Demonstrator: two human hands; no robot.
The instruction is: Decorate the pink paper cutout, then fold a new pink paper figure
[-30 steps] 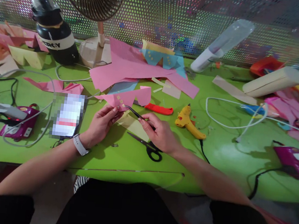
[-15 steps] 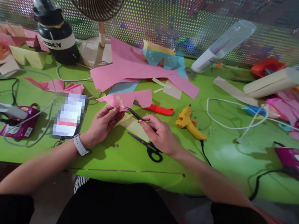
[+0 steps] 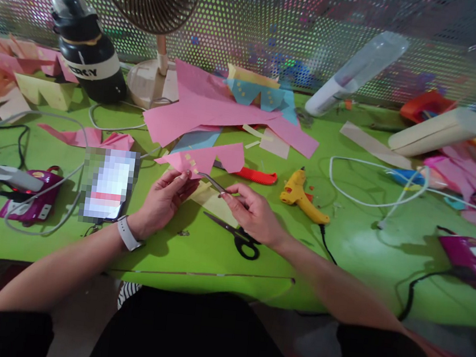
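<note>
The front edge of the green bench (image 3: 190, 256) runs beneath both forearms, which reach over it from the lower left and lower right. Bare green surface lies between that edge and the black scissors (image 3: 238, 237), whose handles the right hand (image 3: 253, 212) partly hides. A wider stretch lies right of the right forearm, as far as a black cord (image 3: 408, 295).

The left hand (image 3: 162, 196), thumb uppermost, pinches the lower edge of a pink paper cutout (image 3: 206, 159) with its fingers closed. The right hand grips the tweezers (image 3: 216, 184) like a pen, their tips pointing left at the small yellow squares (image 3: 193, 162) on the cutout; whether they pinch one is too small to tell. A pale yellow paper (image 3: 215, 203) lies under the tweezers.

The phone (image 3: 110, 184) bounds the left hand's room, and the yellow glue gun (image 3: 301, 197) the right's. Behind the cutout are a red-handled knife (image 3: 259, 176), partly covered, and large pink sheets (image 3: 212, 107).
</note>
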